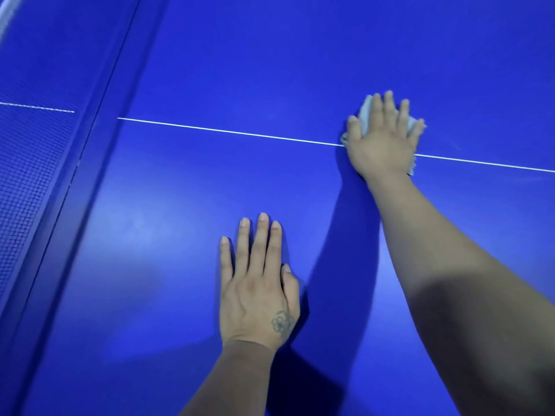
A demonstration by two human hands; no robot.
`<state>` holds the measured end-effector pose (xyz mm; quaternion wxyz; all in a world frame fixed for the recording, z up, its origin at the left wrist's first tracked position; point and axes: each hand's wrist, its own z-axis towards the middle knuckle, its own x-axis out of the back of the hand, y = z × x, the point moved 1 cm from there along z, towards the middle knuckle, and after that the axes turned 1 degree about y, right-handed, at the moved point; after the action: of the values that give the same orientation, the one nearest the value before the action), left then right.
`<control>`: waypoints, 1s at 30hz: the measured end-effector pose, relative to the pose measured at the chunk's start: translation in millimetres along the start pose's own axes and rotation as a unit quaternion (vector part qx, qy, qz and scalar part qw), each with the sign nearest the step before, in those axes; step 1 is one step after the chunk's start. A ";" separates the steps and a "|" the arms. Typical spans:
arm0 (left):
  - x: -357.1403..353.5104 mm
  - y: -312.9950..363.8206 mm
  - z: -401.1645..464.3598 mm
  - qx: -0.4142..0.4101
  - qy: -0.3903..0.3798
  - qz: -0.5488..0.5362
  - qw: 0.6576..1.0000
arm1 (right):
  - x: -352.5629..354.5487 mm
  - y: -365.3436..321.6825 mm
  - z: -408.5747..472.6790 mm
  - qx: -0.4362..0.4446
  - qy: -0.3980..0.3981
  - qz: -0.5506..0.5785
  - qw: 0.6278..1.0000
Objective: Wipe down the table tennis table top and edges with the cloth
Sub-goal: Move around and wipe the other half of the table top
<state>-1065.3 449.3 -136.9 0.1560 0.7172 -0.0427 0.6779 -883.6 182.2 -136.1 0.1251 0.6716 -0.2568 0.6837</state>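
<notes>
The blue table tennis table top fills the view, with a thin white centre line running across it. My right hand lies flat, fingers spread, and presses a pale cloth onto the surface right over the white line. Most of the cloth is hidden under the palm; bits show at the fingertips and by the wrist. My left hand rests flat on the bare table nearer to me, fingers straight, holding nothing.
The net stands along the left side, with its dark blue top band running diagonally. The other half of the table shows through the mesh. My right forearm stretches across the lower right.
</notes>
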 end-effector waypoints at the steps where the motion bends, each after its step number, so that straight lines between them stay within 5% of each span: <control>1: -0.1 -0.2 0.2 0.001 0.000 -0.006 1.000 | -3.2 -20.3 4.1 0.029 -0.007 -0.001 1.000; 9: 1.6 -0.3 0.8 -0.007 0.008 -0.031 0.999 | -23.4 -160.2 -17.0 0.283 -0.055 -0.025 0.957; 15: 2.0 -0.8 -2.4 0.009 0.065 -0.060 0.996 | -26.9 -135.9 -73.4 0.405 -0.055 0.004 0.913; 22: 2.3 3.2 -3.8 0.013 0.114 -0.085 0.990 | -16.3 -19.1 -161.3 0.314 0.029 0.045 0.948; 30: 10.2 23.2 -0.9 0.051 0.118 -0.030 0.991 | 10.8 91.0 -234.6 0.182 0.010 0.021 0.983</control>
<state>-1071.7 429.1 -123.0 0.1436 0.6404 0.0324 0.7538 -1131.6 225.9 -134.2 -0.0112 0.6705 -0.1404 0.7284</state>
